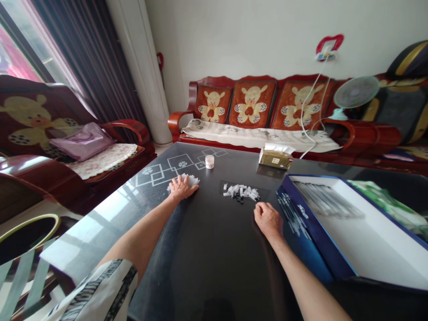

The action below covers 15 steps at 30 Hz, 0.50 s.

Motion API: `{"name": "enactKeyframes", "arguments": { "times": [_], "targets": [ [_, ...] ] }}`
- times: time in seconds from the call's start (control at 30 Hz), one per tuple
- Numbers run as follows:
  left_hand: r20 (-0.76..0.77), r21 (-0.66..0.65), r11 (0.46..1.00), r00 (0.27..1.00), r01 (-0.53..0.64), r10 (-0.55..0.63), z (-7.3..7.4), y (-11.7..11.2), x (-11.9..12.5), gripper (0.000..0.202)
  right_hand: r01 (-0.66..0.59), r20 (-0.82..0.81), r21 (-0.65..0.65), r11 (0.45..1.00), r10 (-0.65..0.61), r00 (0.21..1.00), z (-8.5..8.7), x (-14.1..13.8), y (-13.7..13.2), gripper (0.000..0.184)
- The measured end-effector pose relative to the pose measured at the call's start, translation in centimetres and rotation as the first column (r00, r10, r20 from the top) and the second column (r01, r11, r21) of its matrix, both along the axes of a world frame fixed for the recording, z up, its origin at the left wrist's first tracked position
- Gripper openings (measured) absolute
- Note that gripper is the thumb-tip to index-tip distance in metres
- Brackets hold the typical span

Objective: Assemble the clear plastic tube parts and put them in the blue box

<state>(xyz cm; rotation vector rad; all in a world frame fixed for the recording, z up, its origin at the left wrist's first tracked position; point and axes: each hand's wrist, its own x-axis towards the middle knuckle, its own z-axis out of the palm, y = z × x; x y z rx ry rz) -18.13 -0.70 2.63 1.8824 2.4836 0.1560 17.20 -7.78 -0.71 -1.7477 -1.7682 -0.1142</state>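
My left hand [181,187] lies with fingers spread on a pile of thin whitish pen tubes [193,180] at the left of the dark table. Curled up, my right hand [268,218] rests on the tabletop; whatever its fingers may hold is hidden. Just beyond it sits a small heap of white and black pen caps [241,192]. To its right, several dark pen refills [291,213] lie beside a blue box [321,243]. More slim pens or refills [329,199] are lined up inside that box.
A small pale round container [209,162] and a tissue box [276,157] stand farther back on the table [214,263]. Green and white packaging [389,203] lies right of the blue box. A wooden sofa [192,104] and a small fan [356,92] are behind.
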Motion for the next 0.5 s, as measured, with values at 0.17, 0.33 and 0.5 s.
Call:
{"name": "enactKeyframes", "arguments": {
  "times": [0.17, 0.33, 0.5],
  "targets": [
    [0.016, -0.031, 0.998, 0.998, 0.055, -0.055, 0.5, 0.0, -1.0, 0.080, -0.007, 0.002, 0.011, 1.000, 0.007, 1.000, -0.1, 0.0, 0.0, 0.017],
    [0.026, -0.029, 0.996, 0.996, 0.085, -0.084, 0.6, -0.5, -1.0, 0.077, -0.006, 0.009, 0.010, 1.000, 0.005, 1.000, -0.1, 0.0, 0.0, 0.016],
    [-0.004, -0.015, 0.993, 0.993, 0.118, -0.118, 0.3, -1.7, 0.5, 0.077, -0.008, 0.014, -0.001, 1.000, 0.008, 1.000, -0.1, 0.0, 0.0, 0.016]
  ]
}}
